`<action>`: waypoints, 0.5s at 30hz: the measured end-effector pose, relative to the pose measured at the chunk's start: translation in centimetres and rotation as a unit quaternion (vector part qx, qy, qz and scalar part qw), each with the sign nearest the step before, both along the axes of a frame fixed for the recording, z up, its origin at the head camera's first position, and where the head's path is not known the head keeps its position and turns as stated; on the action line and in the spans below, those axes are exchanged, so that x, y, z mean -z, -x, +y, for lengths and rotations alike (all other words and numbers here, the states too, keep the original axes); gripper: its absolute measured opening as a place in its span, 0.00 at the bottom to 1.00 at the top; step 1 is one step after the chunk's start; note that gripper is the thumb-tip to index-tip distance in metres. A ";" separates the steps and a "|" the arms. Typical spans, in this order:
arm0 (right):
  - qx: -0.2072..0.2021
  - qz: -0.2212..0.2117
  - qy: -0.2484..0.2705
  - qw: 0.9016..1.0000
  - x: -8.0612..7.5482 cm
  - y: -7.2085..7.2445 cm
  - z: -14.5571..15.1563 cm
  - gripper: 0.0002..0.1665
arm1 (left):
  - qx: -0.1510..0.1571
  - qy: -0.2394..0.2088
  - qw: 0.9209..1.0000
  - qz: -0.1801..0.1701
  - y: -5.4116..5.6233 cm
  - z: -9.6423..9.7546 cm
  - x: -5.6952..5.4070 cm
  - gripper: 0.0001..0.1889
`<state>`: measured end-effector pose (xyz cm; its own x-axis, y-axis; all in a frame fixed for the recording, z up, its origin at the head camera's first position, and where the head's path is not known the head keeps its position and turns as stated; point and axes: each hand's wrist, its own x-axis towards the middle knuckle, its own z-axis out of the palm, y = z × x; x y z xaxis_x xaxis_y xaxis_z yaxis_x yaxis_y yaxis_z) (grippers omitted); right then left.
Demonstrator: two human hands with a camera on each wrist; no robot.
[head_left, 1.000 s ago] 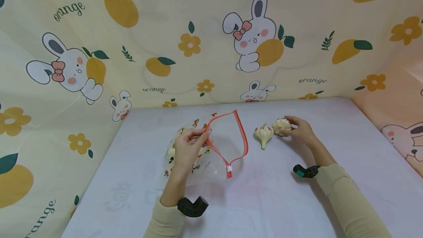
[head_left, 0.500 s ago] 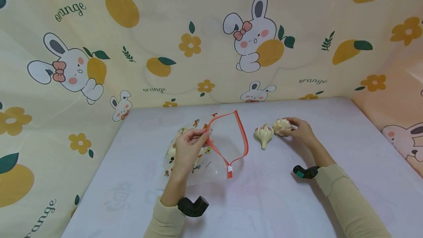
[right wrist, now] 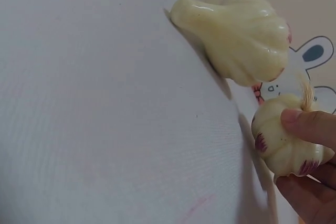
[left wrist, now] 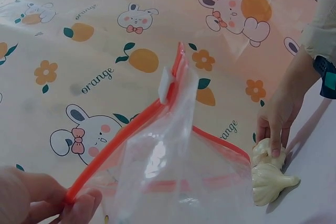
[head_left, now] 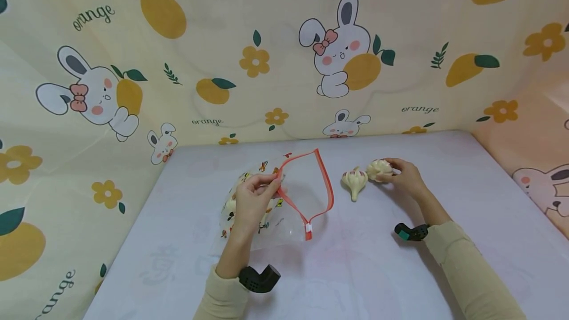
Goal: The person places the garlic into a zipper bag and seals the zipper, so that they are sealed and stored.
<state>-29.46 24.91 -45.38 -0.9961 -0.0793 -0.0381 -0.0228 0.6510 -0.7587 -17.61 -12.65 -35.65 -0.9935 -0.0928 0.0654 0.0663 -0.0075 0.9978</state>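
Observation:
My left hand (head_left: 255, 200) pinches the orange-red rim of a clear zip bag (head_left: 284, 231) between thumb and fingers. The bag's mouth gapes toward the right, and a white slider (left wrist: 166, 85) sits at one end of the zip. Inside the printed bag, pale rounded things show, partly hidden by my hand. On the right, my right hand (head_left: 406, 177) grips a garlic bulb (right wrist: 283, 140) with purple streaks and a tuft of roots. A second garlic bulb (head_left: 354, 181) lies just left of it, its stem pointing toward me.
A white tabletop (head_left: 346, 270) spreads under both arms. Behind it hangs a cream cloth (head_left: 266, 14) printed with rabbits and oranges, and a similar cloth continues along the right side. Black wrist cameras (head_left: 260, 279) are strapped near both cuffs.

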 end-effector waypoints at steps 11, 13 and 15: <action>0.001 0.031 -0.002 1.000 -0.9 -0.7 -0.1 0.40 | -0.001 0.000 1.000 0.005 0.1 -0.1 0.2 0.10; 0.001 0.040 -0.003 0.999 -1.1 -0.8 -0.1 0.39 | 0.000 -0.002 1.000 0.005 0.1 -0.1 0.2 0.10; 0.001 0.048 -0.004 0.999 -1.4 -1.0 -0.2 0.39 | 0.001 -0.002 1.000 0.005 0.1 -0.1 0.2 0.10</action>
<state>-28.51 24.67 -44.01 -0.9953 -0.0779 0.0574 -0.0946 0.6574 -0.7476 -17.67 -12.75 -35.86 -0.9930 -0.0908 0.0758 0.0771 -0.0109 0.9970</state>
